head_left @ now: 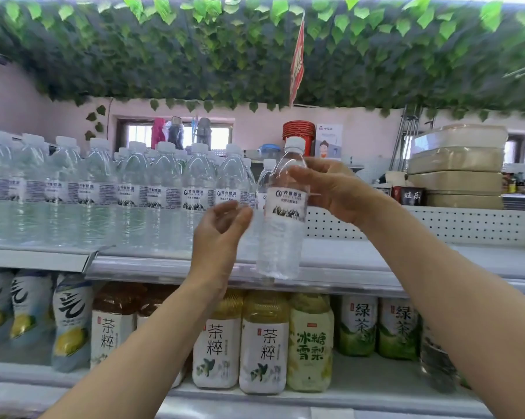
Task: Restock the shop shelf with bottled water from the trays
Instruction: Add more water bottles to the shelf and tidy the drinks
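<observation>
Right now my right grip (330,189) pinches the water bottle (282,234) high on its shoulder, thumb and fingers curled round the clear plastic just above the label. The bottle hangs nearly upright, white cap at 12 o'clock, its base hovering in front of the front lip of the upper shelf (376,258), not resting on it. At 9 o'clock from the bottle my left grip (222,225) is loosely spread, holding nothing, fingertips just beside the label (I cannot tell whether they touch it).

Further out at 9 o'clock, a packed row of matching water bottles (104,192) stands on that same shelf, ending just behind the one I hold. At 3 o'clock the shelf runs on along a white perforated back panel (436,222). Up at 2 o'clock sits a stack of beige lidded boxes (457,167). At 6 o'clock, on the shelf below, stand tea bottles (264,343) with white and green labels. Green leaves (255,49) cover the ceiling at 12 o'clock, with a red pennant (297,62) hanging among them.
</observation>
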